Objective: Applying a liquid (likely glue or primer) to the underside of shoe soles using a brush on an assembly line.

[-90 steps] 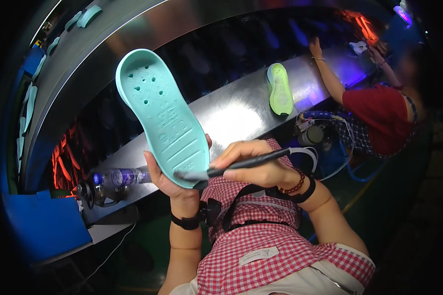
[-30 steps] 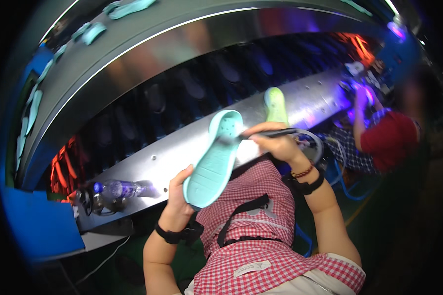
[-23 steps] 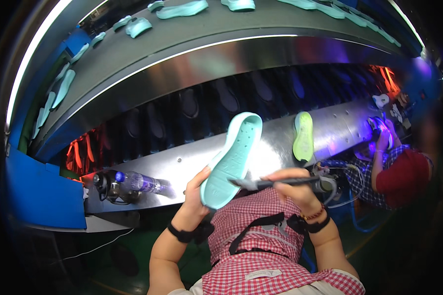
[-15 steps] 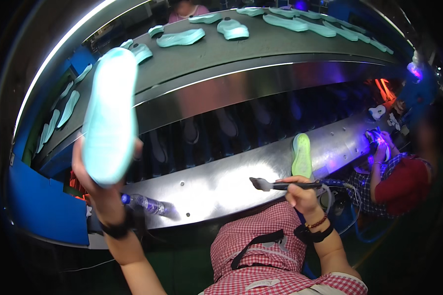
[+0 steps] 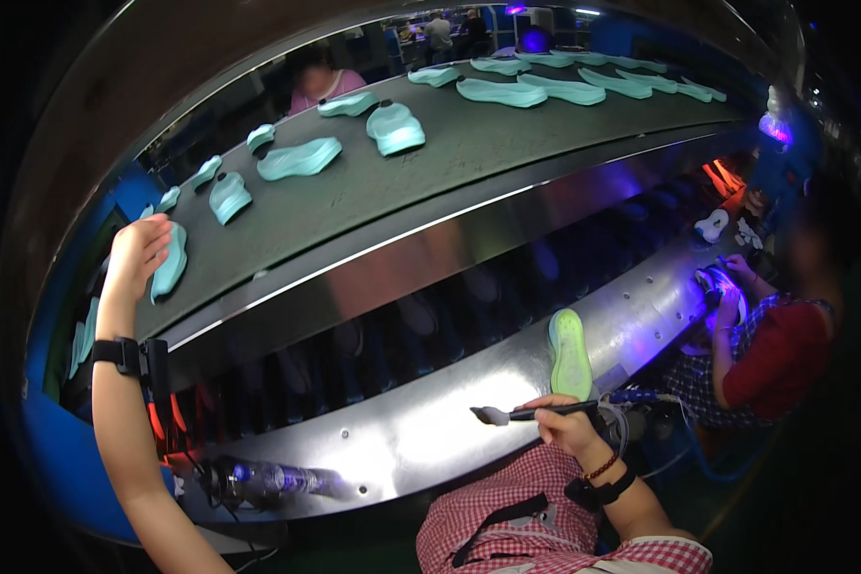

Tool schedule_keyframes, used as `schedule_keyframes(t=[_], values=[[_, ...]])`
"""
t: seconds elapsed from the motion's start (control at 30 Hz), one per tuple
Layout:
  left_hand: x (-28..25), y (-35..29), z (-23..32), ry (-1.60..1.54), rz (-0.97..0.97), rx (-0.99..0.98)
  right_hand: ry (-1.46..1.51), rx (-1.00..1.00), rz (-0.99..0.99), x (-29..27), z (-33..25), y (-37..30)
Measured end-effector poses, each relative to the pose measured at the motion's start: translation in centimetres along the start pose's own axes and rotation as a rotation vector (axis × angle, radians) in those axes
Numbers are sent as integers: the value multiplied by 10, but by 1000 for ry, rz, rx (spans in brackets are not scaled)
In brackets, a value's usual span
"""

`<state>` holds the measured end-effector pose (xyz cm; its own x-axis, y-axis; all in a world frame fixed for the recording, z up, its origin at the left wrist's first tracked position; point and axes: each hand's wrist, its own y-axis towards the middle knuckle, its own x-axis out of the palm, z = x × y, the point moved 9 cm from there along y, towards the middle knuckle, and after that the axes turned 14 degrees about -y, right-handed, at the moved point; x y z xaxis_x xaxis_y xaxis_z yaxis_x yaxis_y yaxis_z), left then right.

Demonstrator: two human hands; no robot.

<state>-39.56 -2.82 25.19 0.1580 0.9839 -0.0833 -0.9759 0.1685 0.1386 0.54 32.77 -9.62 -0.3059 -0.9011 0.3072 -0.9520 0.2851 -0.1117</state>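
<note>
A worker's left hand (image 5: 142, 251) stretches out over a dark belt (image 5: 373, 215), its fingers extended and closed around nothing. A mint sole (image 5: 170, 270) lies on the belt just beside those fingers, partly hidden behind them; whether skin and sole touch cannot be told. More soles (image 5: 299, 160) line the belt to the right of that hand and beyond it, some flat, some turned heel-on.

The right hand (image 5: 566, 430), low and well apart from the left, holds a brush (image 5: 521, 414) in a narrow pinch, its dark bristles pointing left above a shiny metal bench (image 5: 421, 450). A green sole (image 5: 571, 354) lies on the bench just beyond that grip, its near end close to the knuckles. A bottle (image 5: 292, 479) lies on its side farther left of the brush, near the bench's edge.

Below the right hand shows a red checked apron (image 5: 507, 512). To that hand's right, a co-worker (image 5: 789, 349) in red handles a piece under violet light. Across the belt, beyond both hands, is a person (image 5: 320, 88) in pink.
</note>
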Motion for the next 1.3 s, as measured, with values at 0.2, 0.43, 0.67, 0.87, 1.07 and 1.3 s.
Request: schedule_keyframes(t=[0.2, 0.43, 0.67, 0.87, 1.07, 1.3], values=[[61, 102, 13, 881, -216, 349, 180, 2, -3, 10, 20, 16], [107, 116, -40, 1217, -148, 91, 264, 41, 50, -20, 49, 0], [151, 129, -51, 1099, -355, 145, 329, 121, 59, -24, 63, 6], [230, 90, -43, 1042, -424, 183, 358, 98, 83, -24, 68, 4], [294, 6, -27, 582, -794, 216, 310, 103, 70, -22, 66, -6], [230, -49, -23, 748, -613, 440, 315, -167, 41, -18, 26, -4]])
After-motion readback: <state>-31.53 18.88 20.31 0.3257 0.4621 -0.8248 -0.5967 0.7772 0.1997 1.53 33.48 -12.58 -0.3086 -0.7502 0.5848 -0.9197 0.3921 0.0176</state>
